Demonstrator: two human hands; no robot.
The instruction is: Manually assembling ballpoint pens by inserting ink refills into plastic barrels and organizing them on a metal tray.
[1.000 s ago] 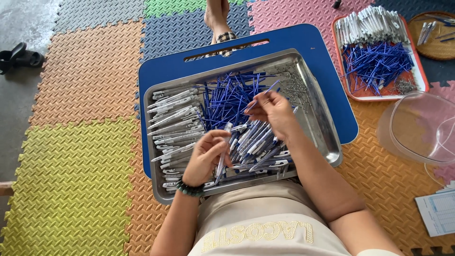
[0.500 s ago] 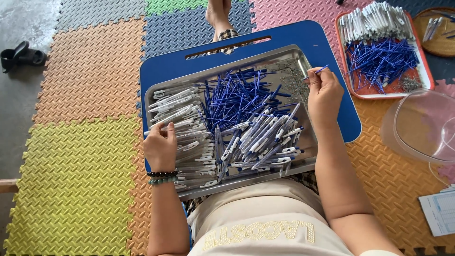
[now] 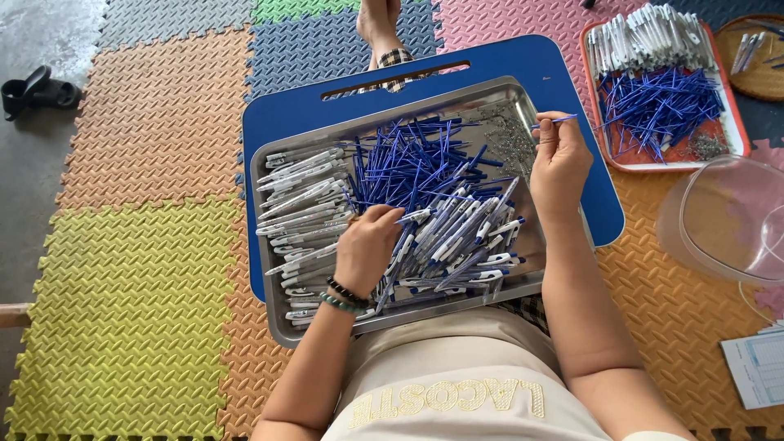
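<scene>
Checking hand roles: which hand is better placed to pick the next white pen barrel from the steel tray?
Left, probably. The left hand already rests on the white pen barrels, while the right hand pinches a thin blue refill.

printed sheet (image 3: 755, 367) | lower right, on floor mat | white rectangle, pale blue table lines

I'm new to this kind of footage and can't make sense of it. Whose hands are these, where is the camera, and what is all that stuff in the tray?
The camera sits on a person's head, looking down at their lap. A metal tray rests on a blue board over coloured foam mats. It holds white pen barrels, blue refills and small springs. The left hand reaches into the pens; the right hand pinches one blue refill. A second tray with similar parts lies to the right.
</scene>
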